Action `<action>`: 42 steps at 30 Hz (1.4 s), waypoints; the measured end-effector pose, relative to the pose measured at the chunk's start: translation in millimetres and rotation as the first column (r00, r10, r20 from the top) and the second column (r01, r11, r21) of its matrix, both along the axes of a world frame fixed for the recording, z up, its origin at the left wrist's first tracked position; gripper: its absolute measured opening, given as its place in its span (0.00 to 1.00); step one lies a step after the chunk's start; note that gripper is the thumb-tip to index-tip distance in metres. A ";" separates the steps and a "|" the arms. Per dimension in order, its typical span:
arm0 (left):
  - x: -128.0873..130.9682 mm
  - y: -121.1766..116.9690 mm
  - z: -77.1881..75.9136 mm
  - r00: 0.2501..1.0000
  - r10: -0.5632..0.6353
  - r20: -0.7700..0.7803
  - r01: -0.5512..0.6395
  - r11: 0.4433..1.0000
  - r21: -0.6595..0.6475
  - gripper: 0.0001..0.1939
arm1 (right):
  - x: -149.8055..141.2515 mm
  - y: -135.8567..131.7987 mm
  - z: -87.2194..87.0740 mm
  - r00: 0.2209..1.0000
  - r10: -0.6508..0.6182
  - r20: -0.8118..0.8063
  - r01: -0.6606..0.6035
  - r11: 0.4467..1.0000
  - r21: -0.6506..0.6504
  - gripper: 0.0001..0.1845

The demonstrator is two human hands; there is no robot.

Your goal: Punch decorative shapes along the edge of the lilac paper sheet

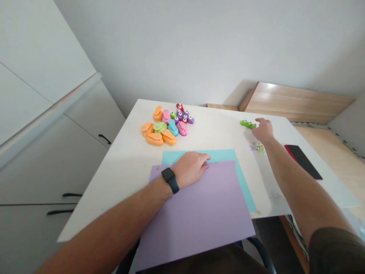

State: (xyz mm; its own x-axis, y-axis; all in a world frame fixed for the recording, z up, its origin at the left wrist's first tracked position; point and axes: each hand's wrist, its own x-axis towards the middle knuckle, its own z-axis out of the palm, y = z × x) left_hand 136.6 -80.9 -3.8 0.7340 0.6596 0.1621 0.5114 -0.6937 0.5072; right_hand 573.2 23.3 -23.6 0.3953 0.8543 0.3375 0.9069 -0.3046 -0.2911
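My left hand, with a black watch on its wrist, lies flat across the top edge of a lilac paper sheet. That sheet overlaps a turquoise paper sheet, and my fingers reach onto both. My right hand is at the far side of the table, its fingertips at the end of a green craft punch. Small punched paper shapes lie just below that hand. A pile of several colourful craft punches stands to the left, out of reach of contact with either hand.
The white table ends in a corner at the far left. A black phone with a red case lies near its right edge. White cabinets with black handles stand on the left, and a wooden board rises behind the table.
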 end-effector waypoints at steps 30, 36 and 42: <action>-1.3 -0.4 4.3 1.000 -0.009 -0.005 0.009 1.000 0.021 0.06 | -272.7 43.8 22.8 0.848 0.508 -0.155 -0.525 0.844 -0.109 0.12; -1.1 0.5 2.0 1.000 -0.009 0.020 0.009 1.000 -0.010 0.07 | -234.8 -8.0 44.5 0.292 0.528 -0.797 -0.627 0.735 0.257 0.18; -0.7 1.9 -1.1 0.999 0.007 0.040 -0.006 0.999 -0.034 0.10 | -197.6 -75.8 70.3 -0.063 0.388 -0.920 -0.602 0.720 0.345 0.23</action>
